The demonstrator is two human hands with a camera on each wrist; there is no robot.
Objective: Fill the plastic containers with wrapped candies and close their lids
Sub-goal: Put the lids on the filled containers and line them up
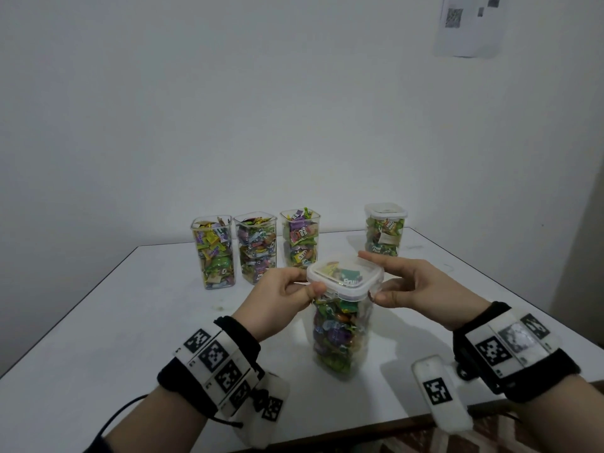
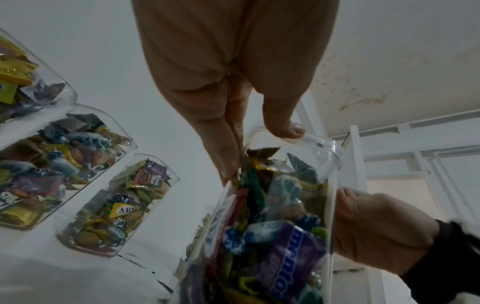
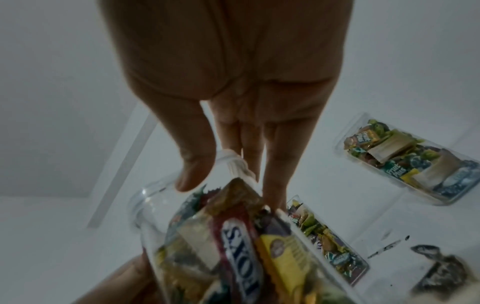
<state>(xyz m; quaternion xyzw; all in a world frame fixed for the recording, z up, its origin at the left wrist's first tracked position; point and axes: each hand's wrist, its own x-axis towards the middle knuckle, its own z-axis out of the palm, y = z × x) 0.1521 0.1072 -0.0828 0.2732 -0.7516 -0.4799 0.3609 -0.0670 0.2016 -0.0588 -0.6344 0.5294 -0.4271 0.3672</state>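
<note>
A tall clear container (image 1: 340,331), packed with wrapped candies (image 1: 330,335), stood upright near the front of a white table (image 1: 98,322). A white-rimmed lid (image 1: 344,277) sat on its mouth. The lid's left edge was pinched by the left hand (image 1: 281,299), thumb against curled fingers. Its right side was framed by the right hand (image 1: 415,289), the forefinger laid along the far rim and the thumb set at the near corner; whether a side latch was being pressed could not be told.

Several risks could be judged from this. The container was tall and narrow, so uneven downward pressure on one side might have tipped it. Candies heaped to the brim might have been caught under the rim, leaving the lid unseated or a corner popped up. A wrapper trapped in the seal might have kept a latch from snapping.

Behind, three open containers (image 1: 256,248) full of candies were lined up in a row, their lids not seen. Further right, well apart from them, a lidded container (image 1: 385,228) had been set near the table's back edge.

The tabletop was smooth, white and dark-edged, with small scuff marks. A plain white wall (image 1: 261,109) was seen behind, with a printed sheet (image 1: 467,24) fixed high at the right.
</note>
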